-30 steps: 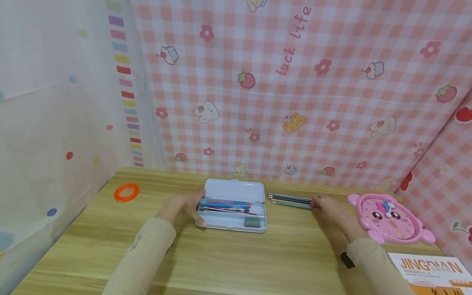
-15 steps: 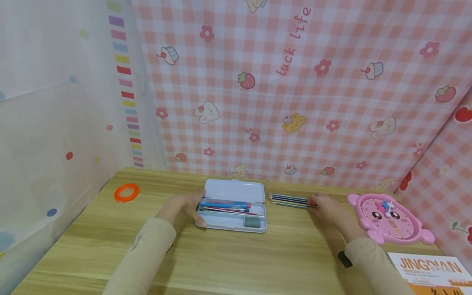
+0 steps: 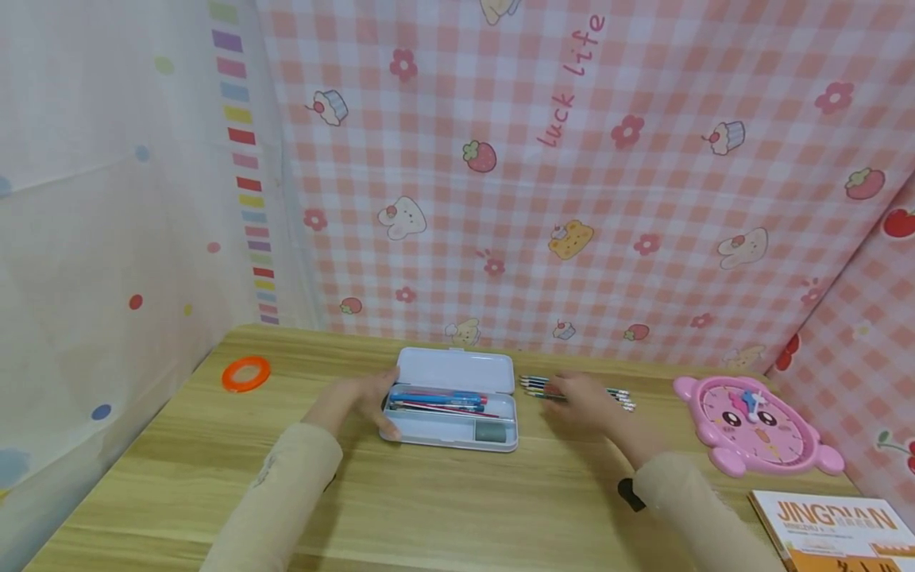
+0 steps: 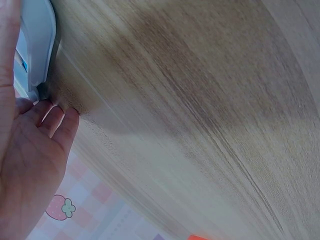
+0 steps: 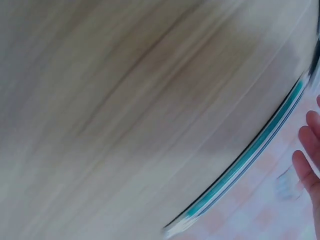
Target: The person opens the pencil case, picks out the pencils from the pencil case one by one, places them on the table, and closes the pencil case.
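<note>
Blue and red pens (image 3: 436, 399) already inside hinged white case (image 3: 429, 434), left hand (image 3: 360, 401) loosely spread against it; slim striped pencils (image 3: 534, 384) still outside beneath right hand (image 3: 582, 401), grip unclear.

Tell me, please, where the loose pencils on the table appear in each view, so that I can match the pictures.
Head: the pencils lie right of centre, beside the open pencil case, partly covered by the right hand.
Left wrist: not in it.
Right wrist: the pencils slant, blurred, from bottom centre up towards the right edge.
Shared landmark: the pink checked cloth, visible in all three.
</note>
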Action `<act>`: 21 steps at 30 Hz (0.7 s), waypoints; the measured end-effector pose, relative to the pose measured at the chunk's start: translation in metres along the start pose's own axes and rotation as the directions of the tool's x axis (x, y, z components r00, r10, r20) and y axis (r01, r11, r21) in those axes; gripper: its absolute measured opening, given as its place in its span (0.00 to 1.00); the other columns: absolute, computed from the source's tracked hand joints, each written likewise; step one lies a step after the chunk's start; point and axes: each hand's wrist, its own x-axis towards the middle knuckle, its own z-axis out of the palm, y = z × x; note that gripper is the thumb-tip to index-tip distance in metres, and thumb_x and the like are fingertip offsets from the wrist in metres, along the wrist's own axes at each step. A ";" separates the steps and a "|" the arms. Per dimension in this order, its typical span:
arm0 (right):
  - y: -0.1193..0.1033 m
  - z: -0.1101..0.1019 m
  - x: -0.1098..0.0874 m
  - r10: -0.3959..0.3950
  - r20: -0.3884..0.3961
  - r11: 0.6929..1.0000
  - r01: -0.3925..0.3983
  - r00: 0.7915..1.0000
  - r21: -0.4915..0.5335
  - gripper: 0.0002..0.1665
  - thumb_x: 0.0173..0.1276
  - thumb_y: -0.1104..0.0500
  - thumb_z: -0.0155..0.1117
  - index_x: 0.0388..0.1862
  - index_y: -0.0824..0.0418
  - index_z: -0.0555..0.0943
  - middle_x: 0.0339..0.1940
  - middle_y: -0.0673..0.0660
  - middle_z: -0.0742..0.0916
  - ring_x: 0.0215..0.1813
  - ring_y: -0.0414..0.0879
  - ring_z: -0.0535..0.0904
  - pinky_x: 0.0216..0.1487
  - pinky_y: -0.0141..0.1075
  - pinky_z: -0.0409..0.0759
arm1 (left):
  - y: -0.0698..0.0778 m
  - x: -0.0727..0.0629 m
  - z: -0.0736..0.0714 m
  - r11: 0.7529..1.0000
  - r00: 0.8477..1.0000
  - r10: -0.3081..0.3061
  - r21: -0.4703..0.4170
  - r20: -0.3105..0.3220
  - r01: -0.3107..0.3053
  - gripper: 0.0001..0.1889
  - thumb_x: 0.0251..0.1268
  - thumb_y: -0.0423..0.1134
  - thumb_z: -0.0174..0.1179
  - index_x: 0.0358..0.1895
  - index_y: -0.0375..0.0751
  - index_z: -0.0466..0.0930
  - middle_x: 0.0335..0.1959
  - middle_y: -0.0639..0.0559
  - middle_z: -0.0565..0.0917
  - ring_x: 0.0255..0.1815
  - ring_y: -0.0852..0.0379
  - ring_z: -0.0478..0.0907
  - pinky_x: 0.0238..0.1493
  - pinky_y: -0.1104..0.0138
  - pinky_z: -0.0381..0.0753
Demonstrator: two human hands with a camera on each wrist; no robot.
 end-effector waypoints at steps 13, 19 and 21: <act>-0.054 0.007 0.033 -0.165 0.136 0.978 0.145 0.977 0.149 0.14 0.63 0.54 0.61 0.39 0.63 0.81 0.36 0.54 0.83 0.38 0.43 0.78 0.41 0.36 0.79 | -0.002 0.001 0.001 1.000 1.000 -0.001 0.006 0.003 0.001 0.64 0.42 0.55 0.70 0.70 0.28 0.33 0.73 0.34 0.40 0.74 0.41 0.39 0.74 0.53 0.44; -0.062 0.013 0.039 -0.222 0.154 0.967 0.197 0.963 0.162 0.12 0.64 0.55 0.60 0.39 0.63 0.82 0.37 0.54 0.85 0.41 0.44 0.80 0.44 0.37 0.79 | -0.002 0.002 0.000 1.000 1.000 -0.001 0.000 0.002 0.001 0.64 0.41 0.56 0.70 0.70 0.28 0.33 0.73 0.34 0.40 0.74 0.41 0.39 0.74 0.53 0.45; -0.064 0.014 0.041 -0.212 0.171 0.968 0.182 0.962 0.173 0.12 0.65 0.56 0.59 0.39 0.63 0.82 0.37 0.54 0.86 0.40 0.43 0.80 0.43 0.36 0.79 | -0.002 0.002 0.000 1.000 1.000 0.001 -0.005 0.002 -0.001 0.64 0.41 0.55 0.70 0.70 0.28 0.33 0.73 0.34 0.40 0.74 0.40 0.39 0.74 0.53 0.45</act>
